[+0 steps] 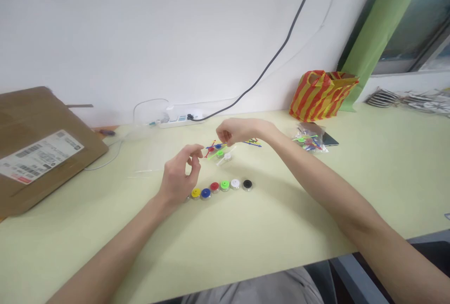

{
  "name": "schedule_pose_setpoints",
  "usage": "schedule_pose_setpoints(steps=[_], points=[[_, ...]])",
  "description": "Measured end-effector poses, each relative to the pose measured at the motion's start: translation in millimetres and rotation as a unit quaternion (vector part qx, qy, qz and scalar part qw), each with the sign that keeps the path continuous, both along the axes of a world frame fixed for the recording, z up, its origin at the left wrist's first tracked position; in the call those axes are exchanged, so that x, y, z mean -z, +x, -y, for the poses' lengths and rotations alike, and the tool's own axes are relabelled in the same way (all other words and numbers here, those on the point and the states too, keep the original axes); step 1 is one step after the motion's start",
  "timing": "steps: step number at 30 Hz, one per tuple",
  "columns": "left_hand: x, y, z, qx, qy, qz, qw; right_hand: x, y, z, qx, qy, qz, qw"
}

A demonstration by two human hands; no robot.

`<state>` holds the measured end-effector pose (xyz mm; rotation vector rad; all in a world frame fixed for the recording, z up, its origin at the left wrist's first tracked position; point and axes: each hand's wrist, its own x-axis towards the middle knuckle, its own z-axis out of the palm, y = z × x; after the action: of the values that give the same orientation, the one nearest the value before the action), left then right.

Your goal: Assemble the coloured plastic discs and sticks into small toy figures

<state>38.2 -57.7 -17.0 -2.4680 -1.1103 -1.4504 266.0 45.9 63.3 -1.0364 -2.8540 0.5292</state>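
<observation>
The left hand [179,172] and right hand [239,130] are looking half-curled; whether either is grasping anything, I can't tell. Spinners [220,154] are lying near the right, discs [214,186] beside the left. Right of both, a clear bag [322,148] is holding arrows [311,140], with a striped bag [314,102] standing beyond.

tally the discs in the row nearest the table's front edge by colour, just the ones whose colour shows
yellow disc: 1
blue disc: 1
red disc: 1
green disc: 1
white disc: 1
black disc: 1
Total: 6
</observation>
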Motion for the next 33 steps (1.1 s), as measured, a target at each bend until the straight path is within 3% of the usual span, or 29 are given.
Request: schedule_pose_setpoints(steps=[2,4,6,11,19,26,30,33], points=[[1.2,0,0,0.003,0.001,0.000,1.000,-6.9,4,25,-0.017,-0.007,0.023,1.000],[3.1,1,0,0.009,-0.001,-0.001,1.000,-10.2,12,53,-0.027,-0.061,0.075,0.995],[5.1,2,0,0.016,-0.005,-0.007,1.000,-10.2,21,81,0.000,-0.097,0.144,0.985],[7.6,2,2,0.024,-0.009,-0.025,0.999,2.0,26,120,0.057,0.006,0.221,0.974],[5.1,2,3,0.030,0.021,-0.027,0.999,20.7,17,117,-0.003,0.017,0.282,0.959],[6.3,2,5,0.025,0.004,-0.037,0.999,27.3,26,118,0.012,-0.015,0.267,0.963],[6.1,4,6,0.029,-0.079,0.019,0.996,3.2,17,105,-0.013,-0.073,0.217,0.973],[3.5,4,7,0.052,-0.165,0.087,0.981,-30.2,5,95,-0.013,-0.007,0.102,0.995]])
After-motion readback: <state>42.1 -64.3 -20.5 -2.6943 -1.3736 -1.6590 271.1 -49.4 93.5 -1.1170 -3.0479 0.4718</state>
